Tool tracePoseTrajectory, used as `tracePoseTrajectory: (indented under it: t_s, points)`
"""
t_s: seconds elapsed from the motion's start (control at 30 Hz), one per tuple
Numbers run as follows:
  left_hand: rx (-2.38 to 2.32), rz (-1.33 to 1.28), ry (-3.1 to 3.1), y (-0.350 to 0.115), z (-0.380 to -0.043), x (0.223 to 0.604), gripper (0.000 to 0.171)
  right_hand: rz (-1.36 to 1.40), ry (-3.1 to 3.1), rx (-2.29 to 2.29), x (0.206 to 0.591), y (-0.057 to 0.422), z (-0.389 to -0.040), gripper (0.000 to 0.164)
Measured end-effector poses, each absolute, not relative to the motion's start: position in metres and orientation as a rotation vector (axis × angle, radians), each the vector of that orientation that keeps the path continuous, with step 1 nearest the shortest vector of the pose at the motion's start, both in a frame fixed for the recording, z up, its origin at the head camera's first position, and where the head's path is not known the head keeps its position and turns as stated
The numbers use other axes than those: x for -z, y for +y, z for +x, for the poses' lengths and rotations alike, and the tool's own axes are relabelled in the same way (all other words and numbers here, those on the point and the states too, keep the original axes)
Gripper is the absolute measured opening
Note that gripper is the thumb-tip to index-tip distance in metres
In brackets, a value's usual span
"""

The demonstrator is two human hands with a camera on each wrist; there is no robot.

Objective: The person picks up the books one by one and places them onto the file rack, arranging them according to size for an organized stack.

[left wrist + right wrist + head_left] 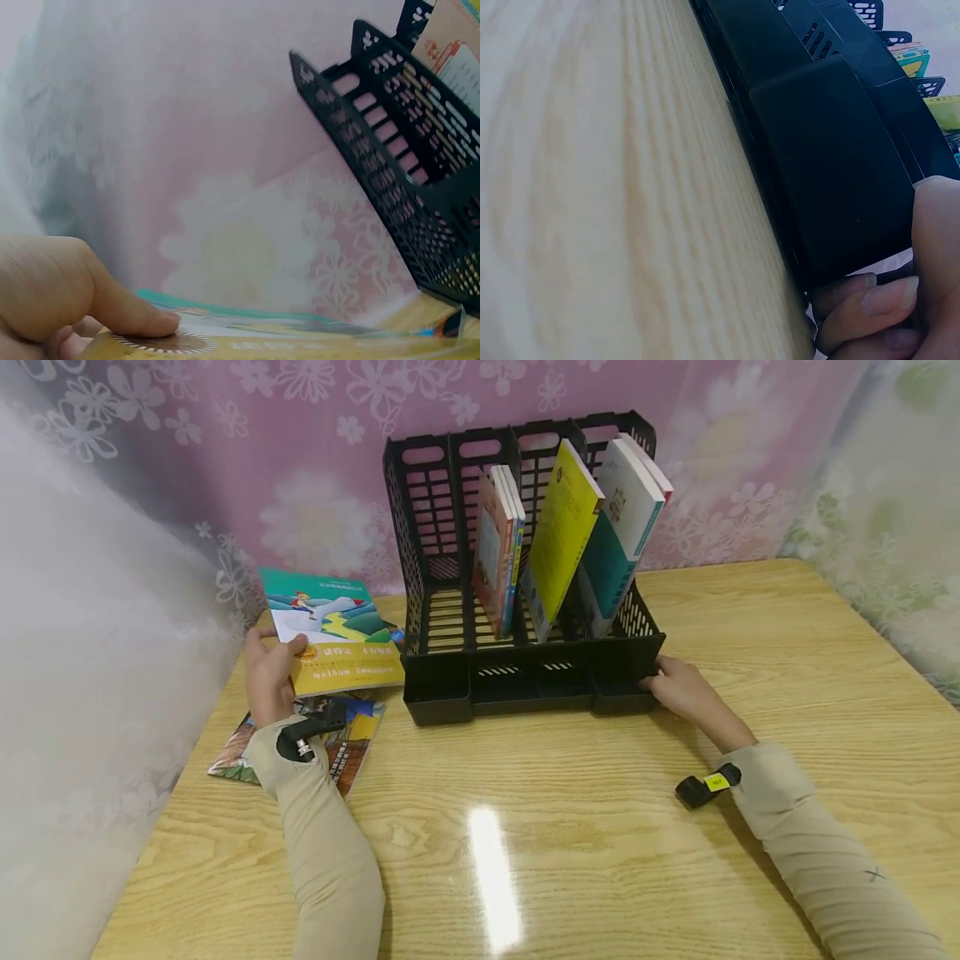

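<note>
My left hand (272, 675) grips the left edge of a book (337, 627) with a teal, white and yellow cover. In the left wrist view its thumb lies on the cover, with other fingers partly hidden below the edge. The book's right side meets the front left corner of a black desktop book rack (532, 681). My right hand (682, 689) holds the rack's front right corner; the right wrist view shows the thumb on the rack wall and curled fingers (874, 300) at its end. Upright in the rack stand thin books (495, 556), a yellow book (562, 539) and white-and-teal books (618, 539).
More books (356, 743) with dark, colourful covers lie on the wooden table (600, 860) under the left forearm. A pink floral curtain (315, 468) hangs behind the rack, and pale cloth (82, 635) borders the table's left side.
</note>
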State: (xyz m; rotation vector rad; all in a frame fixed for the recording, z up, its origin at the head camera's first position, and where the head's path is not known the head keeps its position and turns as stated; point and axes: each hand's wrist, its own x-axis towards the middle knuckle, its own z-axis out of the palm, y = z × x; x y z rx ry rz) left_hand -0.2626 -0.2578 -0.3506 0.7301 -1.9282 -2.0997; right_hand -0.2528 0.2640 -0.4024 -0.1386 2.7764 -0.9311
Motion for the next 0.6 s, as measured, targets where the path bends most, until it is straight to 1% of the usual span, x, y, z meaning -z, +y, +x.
tracePoseTrajectory:
  t_s: [0.07,0.2,0.33,0.4,0.47,0.6]
  points:
    - [2.057,0.73,-1.871,-0.255,-0.262,0.344,0.041,-0.138,2.775,0.934,0.404,0.263,-0.253,0.048]
    - [2.058,0.678,-1.627,-0.253,-0.259,0.33,0.038,-0.136,2.764,0.937,0.403,0.262,-0.253,0.051]
    - [2.193,0.557,-1.232,-0.256,-0.254,0.318,0.037,-0.136,2.759,0.939,0.402,0.262,-0.252,0.051]
    - [2.315,0.415,-1.008,-0.259,-0.25,0.314,0.036,-0.135,2.757,0.94,0.401,0.262,-0.252,0.051]
    - [2.479,0.225,-0.75,-0.262,-0.247,0.312,0.04,-0.136,2.755,0.939,0.401,0.263,-0.252,0.051]
    - [2.819,-0.107,-0.378,-0.263,-0.244,0.315,0.06,-0.129,2.753,0.932,0.402,0.264,-0.252,0.052]
